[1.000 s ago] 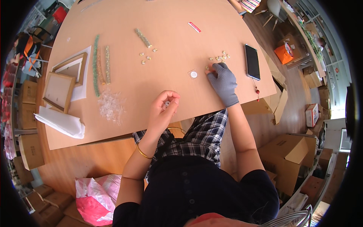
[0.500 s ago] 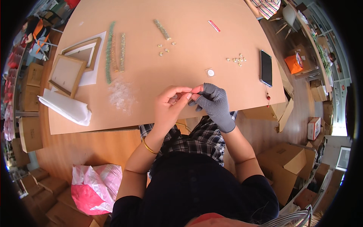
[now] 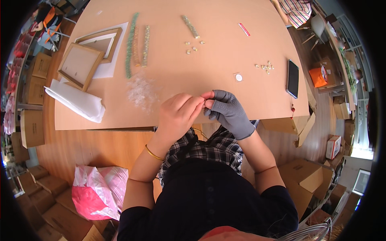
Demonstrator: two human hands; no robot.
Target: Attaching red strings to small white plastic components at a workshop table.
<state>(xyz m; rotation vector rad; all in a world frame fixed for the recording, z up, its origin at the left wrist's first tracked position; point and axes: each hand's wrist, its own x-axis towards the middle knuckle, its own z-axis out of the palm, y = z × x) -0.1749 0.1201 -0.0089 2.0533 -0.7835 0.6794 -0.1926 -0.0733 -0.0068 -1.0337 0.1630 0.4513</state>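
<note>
My bare left hand (image 3: pixel 179 112), a gold bangle on its wrist, is closed with its fingertips pinched together. They meet the fingertips of my right hand (image 3: pixel 230 113), which wears a grey dotted glove with bare fingertips. What the two pinches hold between them is too small to make out. Beyond my hands lie several loose small gold-and-white pieces (image 3: pixel 194 48) and another cluster of small pieces (image 3: pixel 268 67) farther right. A round white disc (image 3: pixel 239 77) in a small square packet rests nearest my right hand. Clear plastic scraps (image 3: pixel 140 93) are heaped left of my left hand.
Long stacks, green (image 3: pixel 129 48), orange (image 3: pixel 136 47) and pale gold (image 3: pixel 145 46), lie left; a shorter stack (image 3: pixel 190 27) lies farther back. Wooden frames (image 3: pixel 83 66) and a white foam roll (image 3: pixel 76 101) occupy the left side. A phone (image 3: pixel 292 79) lies right. Another person's striped sleeve (image 3: pixel 295 12) shows at the far edge.
The whole view has shifted, so the tabletop things appear farther right and higher. My left hand has turned, its back now more upward and its fingers more curled; the fingertips still meet.
</note>
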